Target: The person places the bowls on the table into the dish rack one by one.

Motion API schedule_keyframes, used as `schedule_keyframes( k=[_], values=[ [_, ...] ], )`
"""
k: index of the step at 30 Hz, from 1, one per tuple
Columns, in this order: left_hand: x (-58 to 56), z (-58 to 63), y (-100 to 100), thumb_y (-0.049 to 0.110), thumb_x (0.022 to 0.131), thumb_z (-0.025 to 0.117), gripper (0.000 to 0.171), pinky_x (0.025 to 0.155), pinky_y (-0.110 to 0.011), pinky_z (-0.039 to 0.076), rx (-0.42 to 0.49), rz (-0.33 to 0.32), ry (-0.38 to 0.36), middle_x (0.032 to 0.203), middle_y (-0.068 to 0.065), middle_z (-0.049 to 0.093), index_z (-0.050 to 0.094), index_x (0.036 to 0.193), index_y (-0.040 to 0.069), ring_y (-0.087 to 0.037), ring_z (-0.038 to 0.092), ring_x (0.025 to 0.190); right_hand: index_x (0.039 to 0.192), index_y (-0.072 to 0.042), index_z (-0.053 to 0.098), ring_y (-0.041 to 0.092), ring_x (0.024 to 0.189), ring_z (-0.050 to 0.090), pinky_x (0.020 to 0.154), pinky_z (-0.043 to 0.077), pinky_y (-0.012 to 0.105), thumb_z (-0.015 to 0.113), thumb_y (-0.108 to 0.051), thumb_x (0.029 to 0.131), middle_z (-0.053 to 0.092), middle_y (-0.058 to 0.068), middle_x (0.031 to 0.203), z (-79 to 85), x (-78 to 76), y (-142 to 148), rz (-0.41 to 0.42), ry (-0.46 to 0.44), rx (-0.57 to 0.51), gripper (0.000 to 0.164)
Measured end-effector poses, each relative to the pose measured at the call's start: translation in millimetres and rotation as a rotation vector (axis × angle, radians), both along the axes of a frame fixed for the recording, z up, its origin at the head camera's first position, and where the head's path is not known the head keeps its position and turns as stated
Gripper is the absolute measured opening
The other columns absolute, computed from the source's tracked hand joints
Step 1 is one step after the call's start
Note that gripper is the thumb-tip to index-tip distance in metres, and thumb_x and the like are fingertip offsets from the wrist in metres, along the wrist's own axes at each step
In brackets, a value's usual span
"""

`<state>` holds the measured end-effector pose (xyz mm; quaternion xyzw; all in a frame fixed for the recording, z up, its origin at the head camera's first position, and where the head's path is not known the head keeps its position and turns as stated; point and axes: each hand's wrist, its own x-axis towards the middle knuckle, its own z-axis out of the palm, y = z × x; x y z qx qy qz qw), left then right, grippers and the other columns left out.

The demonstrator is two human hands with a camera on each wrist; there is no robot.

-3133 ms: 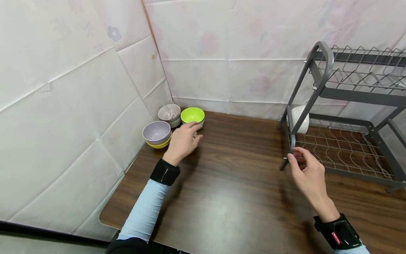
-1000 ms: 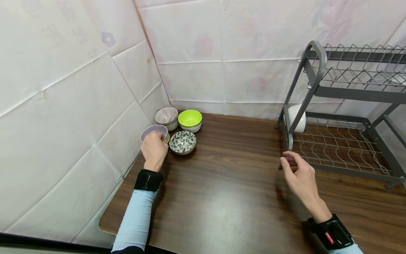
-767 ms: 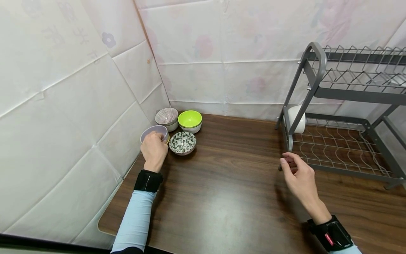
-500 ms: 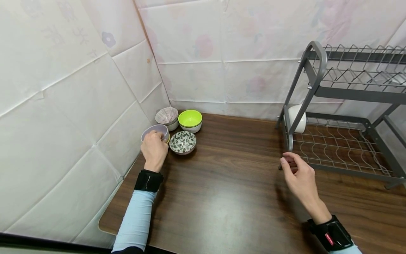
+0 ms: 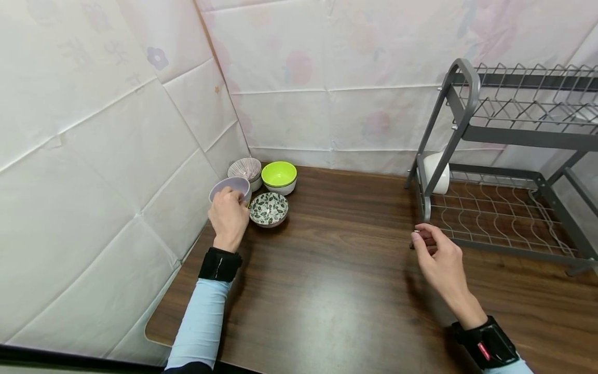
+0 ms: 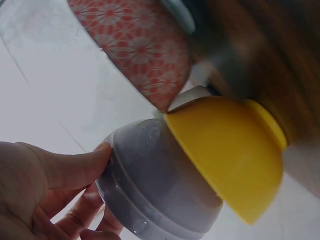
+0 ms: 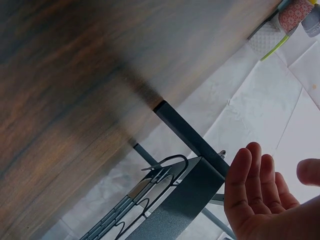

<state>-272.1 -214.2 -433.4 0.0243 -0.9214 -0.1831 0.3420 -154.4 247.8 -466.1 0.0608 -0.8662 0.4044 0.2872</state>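
Note:
My left hand (image 5: pixel 228 218) pinches the rim of a lavender bowl (image 5: pixel 231 184), thumb on one side and fingers on the other. In the left wrist view the lavender bowl (image 6: pixel 155 185) is partly raised out of a yellow bowl (image 6: pixel 232 155), its lower part still overlapping it. Just right of them sits a bowl with a dark leaf pattern inside (image 5: pixel 269 209); its outside shows red flowers in the left wrist view. My right hand (image 5: pixel 444 259) holds nothing, fingers loosely curled, near the front left leg of a grey dish rack (image 5: pixel 528 137).
Behind the lavender bowl are stacked striped bowls (image 5: pixel 245 169) and a lime green bowl (image 5: pixel 279 174) set in a white one. A white cup (image 5: pixel 436 173) leans sideways on the rack's lower tier. Cloth-covered walls (image 5: pixel 289 119) border the brown table (image 5: pixel 327 291).
My left hand has left the leaf-patterned bowl, moved left to the lavender bowl and gripped its rim. The lavender bowl has now risen slightly. My right hand has stayed almost still.

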Motion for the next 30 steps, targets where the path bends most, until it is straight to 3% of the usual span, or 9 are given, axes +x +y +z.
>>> schedule_keyframes(
  k=[6, 20, 30],
  values=[
    [0.7, 12.4, 9, -0.002, 0.080, 0.079, 0.012, 0.064, -0.060, 0.053, -0.016, -0.016, 0.033, 0.093, -0.009, 0.067, 0.080, 0.090, 0.005, -0.038, 0.061, 0.085, 0.123, -0.004, 0.071, 0.004, 0.082, 0.062, 0.069, 0.046, 0.010, 0.067, -0.014, 0.104, 0.070, 0.001, 0.094, 0.3, 1.1, 0, -0.002, -0.002, 0.006, 0.021],
    [10.4, 46.1, 45, -0.005, 0.081, 0.078, 0.014, 0.061, -0.051, 0.052, -0.044, -0.155, 0.099, 0.087, -0.008, 0.064, 0.081, 0.091, 0.004, -0.034, 0.060, 0.082, 0.123, -0.005, 0.071, 0.010, 0.081, 0.063, 0.069, 0.046, 0.010, 0.068, -0.012, 0.103, 0.071, 0.003, 0.095, 4.6, -1.6, 0, 0.013, 0.032, 0.009, 0.021],
    [14.8, 48.5, 71, -0.004, 0.081, 0.082, 0.013, 0.066, -0.048, 0.055, -0.086, -0.243, 0.076, 0.087, -0.006, 0.065, 0.082, 0.092, 0.003, -0.032, 0.062, 0.086, 0.124, -0.005, 0.071, 0.009, 0.080, 0.062, 0.069, 0.046, 0.010, 0.068, -0.012, 0.103, 0.071, 0.003, 0.095, 4.9, 0.5, -1, 0.008, 0.026, 0.005, 0.022]
  ],
)
